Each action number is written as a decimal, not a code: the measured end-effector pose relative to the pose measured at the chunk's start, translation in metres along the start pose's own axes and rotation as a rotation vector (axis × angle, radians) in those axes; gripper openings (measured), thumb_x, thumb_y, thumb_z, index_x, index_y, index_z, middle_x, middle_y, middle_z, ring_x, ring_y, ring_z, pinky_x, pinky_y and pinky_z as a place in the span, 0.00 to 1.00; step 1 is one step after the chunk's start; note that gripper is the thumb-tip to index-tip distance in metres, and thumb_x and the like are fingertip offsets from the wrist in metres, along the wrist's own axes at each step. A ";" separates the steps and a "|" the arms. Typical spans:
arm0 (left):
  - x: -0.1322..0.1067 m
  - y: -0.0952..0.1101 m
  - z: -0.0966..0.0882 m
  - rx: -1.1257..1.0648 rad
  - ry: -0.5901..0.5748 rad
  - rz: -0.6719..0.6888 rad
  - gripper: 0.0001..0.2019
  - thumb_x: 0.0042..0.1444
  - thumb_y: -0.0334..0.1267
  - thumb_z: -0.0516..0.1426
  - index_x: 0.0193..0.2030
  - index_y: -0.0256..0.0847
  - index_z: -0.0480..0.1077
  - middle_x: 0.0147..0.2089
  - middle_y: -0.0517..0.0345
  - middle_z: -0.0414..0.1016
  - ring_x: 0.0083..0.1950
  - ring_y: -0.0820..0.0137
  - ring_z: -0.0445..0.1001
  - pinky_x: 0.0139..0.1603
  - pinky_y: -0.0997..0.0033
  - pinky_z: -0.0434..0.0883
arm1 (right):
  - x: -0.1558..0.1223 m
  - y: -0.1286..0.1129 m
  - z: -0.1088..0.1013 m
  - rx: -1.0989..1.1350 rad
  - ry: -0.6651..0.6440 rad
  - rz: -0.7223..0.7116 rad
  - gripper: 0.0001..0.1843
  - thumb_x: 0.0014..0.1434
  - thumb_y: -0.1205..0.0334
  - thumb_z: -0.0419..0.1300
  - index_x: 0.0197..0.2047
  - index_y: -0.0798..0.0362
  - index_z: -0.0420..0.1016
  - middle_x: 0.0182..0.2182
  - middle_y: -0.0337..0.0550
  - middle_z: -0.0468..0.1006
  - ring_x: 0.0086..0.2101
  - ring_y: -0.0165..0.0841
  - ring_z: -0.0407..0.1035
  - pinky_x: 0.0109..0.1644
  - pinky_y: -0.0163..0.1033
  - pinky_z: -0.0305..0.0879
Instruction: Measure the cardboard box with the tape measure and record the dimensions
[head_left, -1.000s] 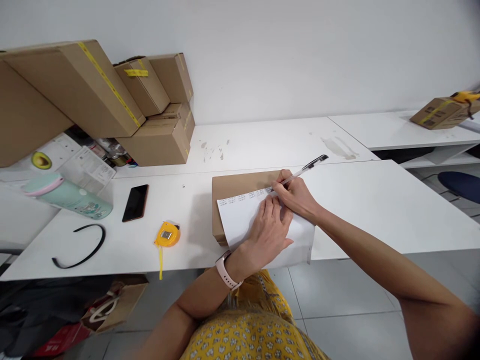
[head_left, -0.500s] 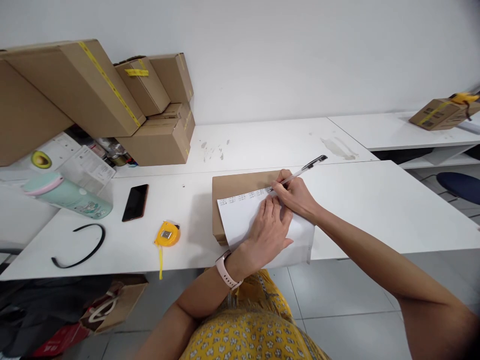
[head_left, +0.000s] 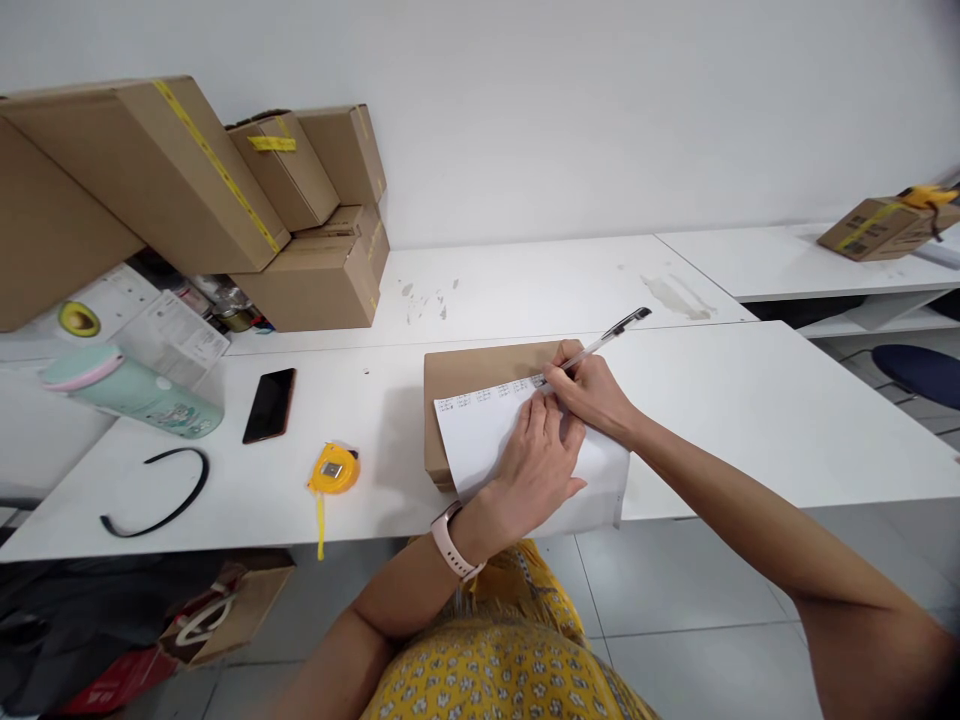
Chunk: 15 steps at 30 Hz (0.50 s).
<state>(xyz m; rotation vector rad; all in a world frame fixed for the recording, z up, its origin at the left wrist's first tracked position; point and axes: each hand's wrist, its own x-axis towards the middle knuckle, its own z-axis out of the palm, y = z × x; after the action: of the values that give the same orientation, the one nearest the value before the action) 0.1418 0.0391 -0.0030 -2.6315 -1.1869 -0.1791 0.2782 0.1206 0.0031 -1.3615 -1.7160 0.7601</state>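
Note:
A white sheet of paper (head_left: 484, 432) with a row of small writing along its top edge lies on a flat brown cardboard box (head_left: 469, 372) on the white table (head_left: 750, 410). My left hand (head_left: 534, 462) rests flat on the sheet, fingers stretched out, pressing it down; a pale pink watch is on that wrist. My right hand (head_left: 592, 392) pinches a clear pen with a black cap (head_left: 600, 345), its tip touching the sheet's top edge near the right.
A yellow tape measure (head_left: 333, 470), a black phone (head_left: 269, 404), a black curved band (head_left: 161, 492) and a mint bottle (head_left: 131, 392) lie to the left. Stacked cardboard boxes (head_left: 210, 190) fill the back left. Another box (head_left: 881, 226) sits on the far right desk.
Almost nothing differs; the pen's upper end has tilted very slightly and both hands stay on the sheet.

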 end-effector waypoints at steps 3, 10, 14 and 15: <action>0.000 0.000 0.000 -0.002 -0.002 0.003 0.42 0.57 0.58 0.63 0.66 0.24 0.59 0.68 0.21 0.64 0.71 0.43 0.63 0.71 0.50 0.57 | -0.001 0.000 -0.001 -0.001 0.010 0.007 0.08 0.56 0.63 0.56 0.27 0.49 0.61 0.20 0.32 0.62 0.23 0.28 0.57 0.28 0.38 0.53; 0.000 0.000 0.001 -0.008 -0.014 -0.002 0.41 0.58 0.58 0.63 0.66 0.25 0.60 0.68 0.22 0.64 0.71 0.42 0.63 0.71 0.50 0.57 | -0.001 0.001 -0.001 0.017 0.028 0.048 0.10 0.57 0.62 0.56 0.27 0.49 0.60 0.20 0.31 0.61 0.22 0.28 0.56 0.27 0.38 0.52; 0.000 0.001 0.001 -0.002 -0.014 0.000 0.41 0.59 0.59 0.62 0.66 0.25 0.60 0.68 0.22 0.64 0.71 0.42 0.63 0.70 0.50 0.58 | -0.001 0.000 -0.001 0.011 0.022 0.056 0.09 0.57 0.61 0.57 0.27 0.49 0.60 0.19 0.30 0.60 0.22 0.28 0.56 0.27 0.38 0.52; 0.000 0.001 0.001 -0.003 -0.017 -0.001 0.41 0.59 0.59 0.62 0.66 0.25 0.60 0.69 0.22 0.64 0.71 0.43 0.63 0.70 0.49 0.58 | -0.001 0.000 -0.001 0.011 0.022 0.058 0.09 0.57 0.61 0.57 0.28 0.49 0.60 0.19 0.30 0.61 0.22 0.28 0.56 0.27 0.38 0.52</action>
<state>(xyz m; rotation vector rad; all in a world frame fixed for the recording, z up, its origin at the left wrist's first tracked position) 0.1426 0.0393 -0.0044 -2.6404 -1.1937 -0.1586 0.2792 0.1198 0.0032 -1.4120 -1.6594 0.7837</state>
